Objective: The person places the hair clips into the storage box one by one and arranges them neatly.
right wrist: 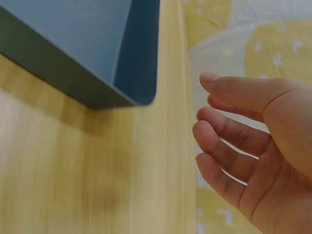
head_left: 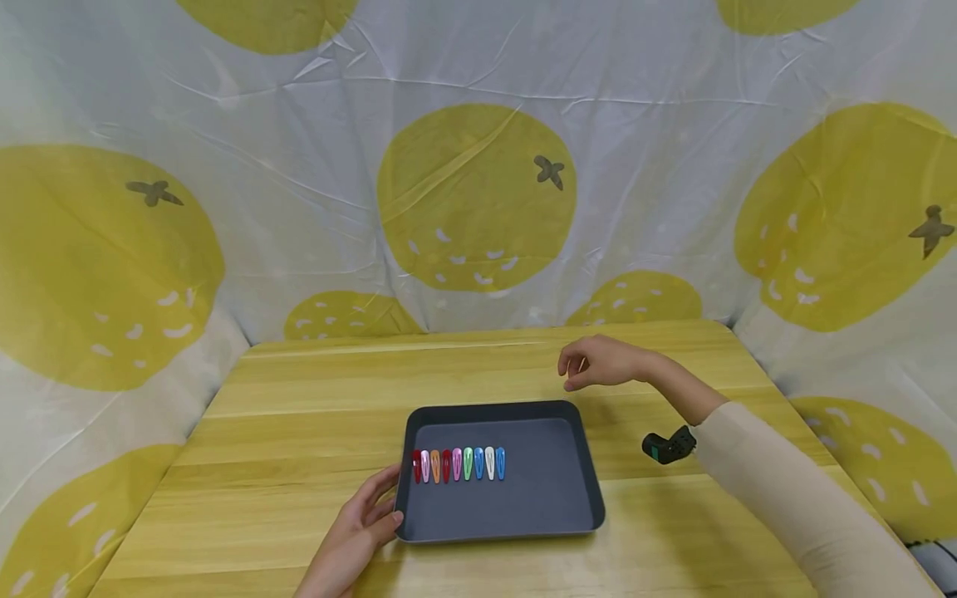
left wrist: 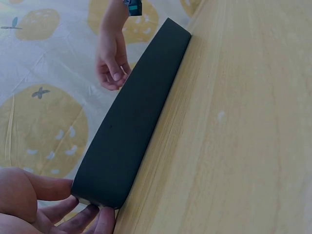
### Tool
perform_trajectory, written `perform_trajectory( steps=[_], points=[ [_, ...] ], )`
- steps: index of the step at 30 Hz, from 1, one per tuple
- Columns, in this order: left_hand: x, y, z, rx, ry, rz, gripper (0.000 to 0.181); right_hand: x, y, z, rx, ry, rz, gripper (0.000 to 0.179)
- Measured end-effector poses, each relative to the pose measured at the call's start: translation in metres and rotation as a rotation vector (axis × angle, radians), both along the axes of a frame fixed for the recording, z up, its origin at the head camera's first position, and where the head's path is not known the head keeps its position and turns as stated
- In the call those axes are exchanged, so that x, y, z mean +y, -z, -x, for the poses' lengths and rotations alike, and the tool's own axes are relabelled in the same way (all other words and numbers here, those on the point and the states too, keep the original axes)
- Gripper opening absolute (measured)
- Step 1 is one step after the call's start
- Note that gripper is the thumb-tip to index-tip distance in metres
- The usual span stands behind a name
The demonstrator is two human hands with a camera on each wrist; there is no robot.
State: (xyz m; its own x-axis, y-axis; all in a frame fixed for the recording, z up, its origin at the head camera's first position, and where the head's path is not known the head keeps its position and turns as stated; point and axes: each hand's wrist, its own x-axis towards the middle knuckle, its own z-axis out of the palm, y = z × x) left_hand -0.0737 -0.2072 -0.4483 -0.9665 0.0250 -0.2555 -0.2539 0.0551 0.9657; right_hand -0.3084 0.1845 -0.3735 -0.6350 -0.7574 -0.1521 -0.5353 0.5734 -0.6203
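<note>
A dark grey baking tray (head_left: 538,498) lies on the wooden table. In its left half, several snap hair clips (head_left: 457,464) stand side by side in one row: red, pink, orange, green, blue and white. My left hand (head_left: 359,527) holds the tray's left side, thumb at the rim and the other fingers low against the outer wall, as the left wrist view shows at the tray's corner (left wrist: 102,190). Beyond the back right corner, my right hand (head_left: 601,363) hovers over the table with loosely bent fingers. Nothing lies between its thumb and fingers (right wrist: 229,131).
The wooden table (head_left: 299,432) reaches back to a hanging white cloth (head_left: 643,174) printed with large yellow fruits. A small black camera (head_left: 668,446) sits at my right wrist, beside the beige sleeve (head_left: 785,490).
</note>
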Motion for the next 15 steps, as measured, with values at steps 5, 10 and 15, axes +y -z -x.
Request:
perform_trajectory(
  steps=[5, 10, 15],
  points=[
    [0.000, 0.000, 0.000, 0.002, -0.003, -0.002, 0.064, 0.018, 0.002, 0.008, 0.011, 0.056, 0.024, 0.025],
    [0.000, -0.001, -0.001, 0.001, -0.003, -0.003, 0.064, 0.035, 0.001, 0.012, -0.009, 0.123, 0.040, 0.023],
    [0.001, -0.002, -0.001, -0.004, -0.002, 0.000, 0.064, 0.052, 0.001, 0.015, -0.013, 0.230, 0.048, 0.024]
  ],
)
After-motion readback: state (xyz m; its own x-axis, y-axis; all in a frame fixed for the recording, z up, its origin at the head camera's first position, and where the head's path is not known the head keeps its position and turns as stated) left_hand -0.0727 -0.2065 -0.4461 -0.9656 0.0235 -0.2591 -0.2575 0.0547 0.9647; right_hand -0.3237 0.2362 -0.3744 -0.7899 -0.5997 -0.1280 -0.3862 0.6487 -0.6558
